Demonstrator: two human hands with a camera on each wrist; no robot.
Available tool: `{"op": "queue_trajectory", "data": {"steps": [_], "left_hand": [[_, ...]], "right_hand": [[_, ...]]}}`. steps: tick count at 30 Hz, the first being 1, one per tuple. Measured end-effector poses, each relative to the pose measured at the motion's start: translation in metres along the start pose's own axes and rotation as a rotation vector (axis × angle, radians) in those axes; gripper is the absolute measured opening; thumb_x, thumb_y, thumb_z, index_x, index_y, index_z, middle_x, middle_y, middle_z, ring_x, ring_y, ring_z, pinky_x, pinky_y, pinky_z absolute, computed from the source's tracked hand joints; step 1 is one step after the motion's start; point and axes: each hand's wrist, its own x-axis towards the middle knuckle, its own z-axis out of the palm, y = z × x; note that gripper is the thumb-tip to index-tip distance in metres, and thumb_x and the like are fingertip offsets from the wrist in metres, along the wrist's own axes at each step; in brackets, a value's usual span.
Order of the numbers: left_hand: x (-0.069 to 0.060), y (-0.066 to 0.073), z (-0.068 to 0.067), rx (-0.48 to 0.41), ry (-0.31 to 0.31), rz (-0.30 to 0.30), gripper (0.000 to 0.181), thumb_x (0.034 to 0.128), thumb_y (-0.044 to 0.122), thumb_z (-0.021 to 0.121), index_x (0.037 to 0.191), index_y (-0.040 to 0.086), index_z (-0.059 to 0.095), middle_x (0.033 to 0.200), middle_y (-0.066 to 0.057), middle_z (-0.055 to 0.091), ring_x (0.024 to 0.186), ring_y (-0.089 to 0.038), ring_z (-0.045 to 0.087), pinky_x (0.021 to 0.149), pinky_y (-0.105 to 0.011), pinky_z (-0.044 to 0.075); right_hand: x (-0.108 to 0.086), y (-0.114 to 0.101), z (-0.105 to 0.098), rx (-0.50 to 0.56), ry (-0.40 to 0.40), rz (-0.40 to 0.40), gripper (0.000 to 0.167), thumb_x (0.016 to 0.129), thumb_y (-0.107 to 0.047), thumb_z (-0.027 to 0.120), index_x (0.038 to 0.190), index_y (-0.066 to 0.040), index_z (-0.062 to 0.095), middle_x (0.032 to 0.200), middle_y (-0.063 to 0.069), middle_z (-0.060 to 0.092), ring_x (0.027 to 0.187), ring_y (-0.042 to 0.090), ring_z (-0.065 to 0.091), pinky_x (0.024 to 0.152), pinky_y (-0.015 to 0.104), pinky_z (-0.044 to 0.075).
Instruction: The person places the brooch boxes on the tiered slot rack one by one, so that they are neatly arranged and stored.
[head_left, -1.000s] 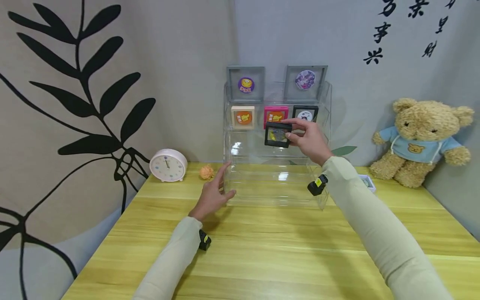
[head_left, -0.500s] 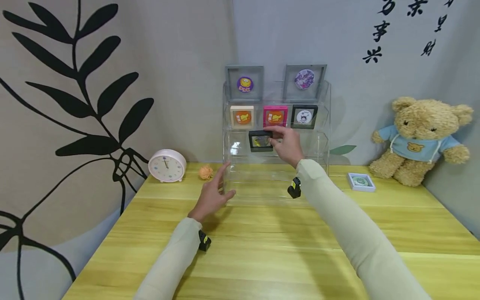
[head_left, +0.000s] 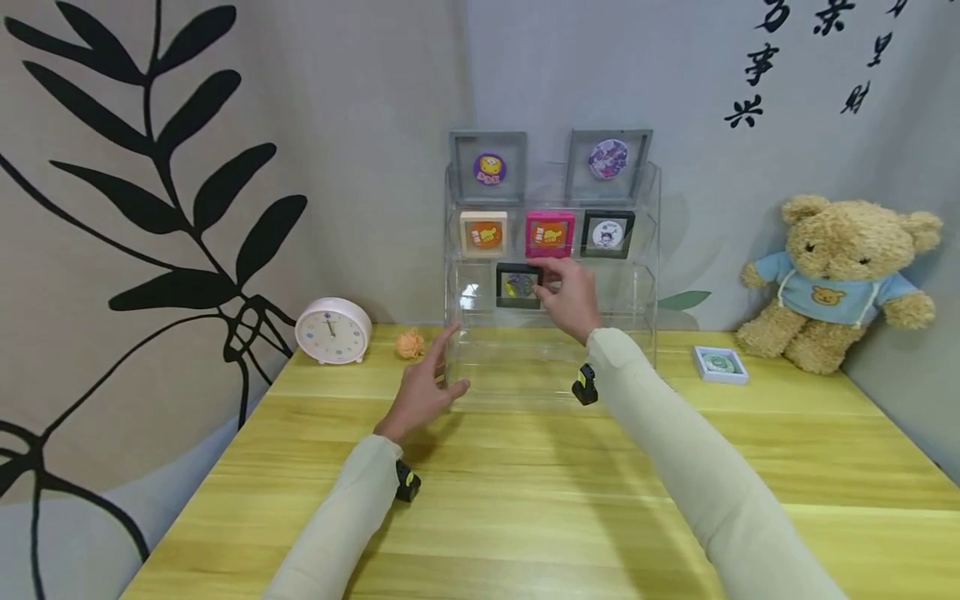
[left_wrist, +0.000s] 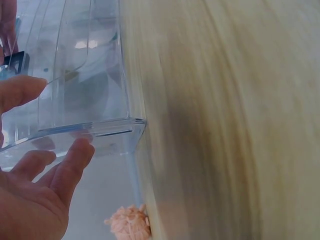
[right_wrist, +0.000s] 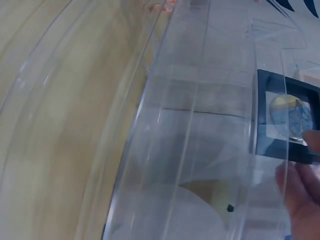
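In the head view my right hand (head_left: 572, 298) pinches the right edge of a small black display frame (head_left: 519, 286) with a yellow and grey round badge inside. The frame stands at the third tier of a clear acrylic stepped rack (head_left: 480, 385). Part of it shows through clear plastic in the right wrist view, beside my thumb and fingers. My left hand (head_left: 420, 392) is at the rack's left side, thumb on the front side and fingers along the outside of the side panel (left_wrist: 90, 126). Its fingers are fairly straight; whether they press the panel is hard to tell.
Two grey frames (head_left: 488, 190) stand on the top tier; cream, pink (head_left: 550, 250) and black frames line the tier below. A white clock (head_left: 333, 332) and an orange pompom (head_left: 410, 344) are left; a pale frame (head_left: 720, 365) and teddy bear (head_left: 832, 283) are right.
My right hand has moved left and down with the black frame, from before the second tier to the third. The left hand has stayed at the rack's side.
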Motion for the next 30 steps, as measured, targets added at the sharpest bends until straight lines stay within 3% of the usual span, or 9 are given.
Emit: {"op": "queue_trajectory", "data": {"steps": [6,10,15,18,24,28,30], "left_hand": [[0.000,-0.002,0.002,-0.002,0.006,0.016,0.092,0.0882,0.013,0.075,0.154,0.051,0.023,0.156,-0.026,0.041,0.132,-0.052,0.052,0.100,-0.056,0.056],[0.000,-0.002,0.004,0.007,0.010,0.035,0.091,0.0880,0.014,0.075,0.155,0.048,0.024,0.155,-0.027,0.042,0.130,-0.051,0.054,0.099,-0.055,0.057],[-0.002,-0.003,0.004,0.005,0.005,0.026,0.092,0.0878,0.014,0.076,0.155,0.048,0.023,0.157,-0.026,0.040,0.131,-0.051,0.053,0.100,-0.055,0.057],[-0.002,-0.003,0.003,0.005,0.013,0.020,0.092,0.0877,0.013,0.076,0.156,0.047,0.023,0.158,-0.023,0.040,0.132,-0.050,0.053,0.099,-0.054,0.057],[0.001,-0.003,0.001,0.024,0.008,0.033,0.092,0.0884,0.015,0.075,0.156,0.048,0.022,0.156,-0.025,0.041,0.131,-0.050,0.053,0.100,-0.054,0.057],[0.001,-0.002,0.001,0.032,0.015,0.036,0.091,0.0883,0.016,0.075,0.156,0.048,0.023,0.156,-0.027,0.041,0.130,-0.050,0.054,0.099,-0.054,0.057],[0.001,-0.002,0.002,0.028,0.015,0.035,0.091,0.0879,0.015,0.075,0.156,0.047,0.023,0.156,-0.027,0.040,0.130,-0.051,0.054,0.099,-0.054,0.057]], "right_hand": [[-0.010,-0.002,-0.019,-0.052,-0.053,-0.042,0.054,0.089,-0.003,0.071,0.141,-0.004,0.055,0.123,0.025,0.057,0.115,0.038,0.060,0.101,0.049,0.059],[-0.024,-0.002,-0.049,-0.048,-0.043,-0.077,0.047,0.089,-0.002,0.071,0.134,0.000,0.058,0.121,0.023,0.058,0.112,0.038,0.062,0.096,0.048,0.061],[-0.049,0.013,-0.098,-0.088,0.035,-0.117,0.022,0.094,-0.007,0.068,0.114,0.001,0.069,0.103,0.020,0.071,0.089,0.021,0.070,0.076,0.020,0.062],[-0.065,0.034,-0.128,-0.080,0.090,-0.042,0.018,0.098,-0.016,0.064,0.107,-0.002,0.072,0.087,0.008,0.076,0.073,0.003,0.067,0.065,0.008,0.055],[-0.093,0.092,-0.175,0.045,0.088,0.149,0.022,0.100,-0.020,0.061,0.106,-0.001,0.069,0.073,-0.019,0.069,0.067,-0.002,0.066,0.060,0.015,0.059],[-0.102,0.129,-0.191,-0.058,0.028,0.237,0.027,0.102,-0.023,0.058,0.109,0.002,0.068,0.074,-0.024,0.066,0.067,-0.006,0.062,0.058,0.015,0.059],[-0.105,0.145,-0.195,-0.149,-0.027,0.275,0.030,0.103,-0.024,0.057,0.112,0.003,0.068,0.080,-0.013,0.071,0.069,-0.001,0.062,0.058,0.019,0.058]]}}
